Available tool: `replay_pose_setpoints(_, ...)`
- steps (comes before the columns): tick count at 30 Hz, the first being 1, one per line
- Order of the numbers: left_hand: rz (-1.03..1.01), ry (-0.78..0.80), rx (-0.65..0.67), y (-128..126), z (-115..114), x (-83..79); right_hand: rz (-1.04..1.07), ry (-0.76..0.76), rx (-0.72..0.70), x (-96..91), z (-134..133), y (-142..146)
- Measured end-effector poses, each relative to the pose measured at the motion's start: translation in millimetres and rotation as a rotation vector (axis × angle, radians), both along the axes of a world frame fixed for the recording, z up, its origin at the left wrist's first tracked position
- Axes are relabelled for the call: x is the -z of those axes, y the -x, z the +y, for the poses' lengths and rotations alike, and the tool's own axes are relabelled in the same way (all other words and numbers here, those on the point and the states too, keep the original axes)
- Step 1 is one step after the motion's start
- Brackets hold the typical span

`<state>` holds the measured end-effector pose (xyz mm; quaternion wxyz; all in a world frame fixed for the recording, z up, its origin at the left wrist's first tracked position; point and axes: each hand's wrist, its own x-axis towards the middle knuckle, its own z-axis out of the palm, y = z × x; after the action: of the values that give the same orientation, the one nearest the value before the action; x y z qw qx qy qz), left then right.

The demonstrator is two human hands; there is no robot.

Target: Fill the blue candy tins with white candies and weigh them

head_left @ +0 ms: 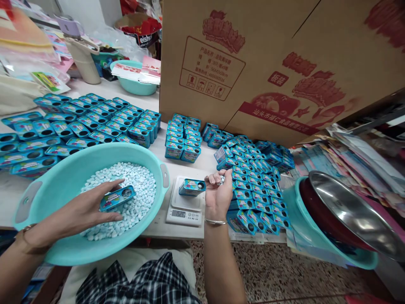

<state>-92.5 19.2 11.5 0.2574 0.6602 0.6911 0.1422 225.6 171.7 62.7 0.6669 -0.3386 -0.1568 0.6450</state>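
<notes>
My left hand [90, 207] is wrapped round a blue candy tin [117, 197], tilted over the small pale candies [139, 181] in a turquoise basin [66, 169]. Some candies show in the tin's round opening. My right hand [218, 198] is palm up with curled fingers, closed on a few candies [222, 179]. Right beside its fingers, another blue tin [190, 188] with a pale candy in its opening rests on a white digital scale [185, 216]. The scale's display is lit and seems to read 152.9.
Rows of blue tins stand at the left [104, 122], middle [183, 139] and right [256, 185]. A large cardboard box [253, 55] rises behind them. Stacked bowls [348, 207] lean at the right. A beige tumbler [84, 61] and a smaller basin [136, 86] stand behind, left.
</notes>
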Motion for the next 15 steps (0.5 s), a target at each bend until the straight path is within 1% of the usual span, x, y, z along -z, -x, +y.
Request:
replay_pose_setpoints(4, 0.0, 0.019, 0.005, -0.7, -0.9, -0.4, 0.069, -0.001, -0.037, -0.8, 2.2, -6.5)
replay_pose_setpoints(7, 0.002, 0.01, 0.007, -2.0, -2.5, -1.4, 0.146, -0.021, -0.06, -3.2, 5.3, -20.2)
replay_pose_setpoints(10, 0.004, 0.004, 0.022, -2.5, -1.8, -5.2, 0.215, -0.076, -0.076, -7.9, 7.7, -38.1)
replay_pose_setpoints(13, -0.004, -0.016, 0.036, -2.7, 1.4, -15.3, 0.264, -0.127, -0.075, -11.9, 6.2, -57.5)
replay_pose_setpoints(15, -0.005, -0.098, 0.024, -5.9, 0.9, -27.8, 0.291, -0.139, -0.058, -11.3, 2.5, -70.8)
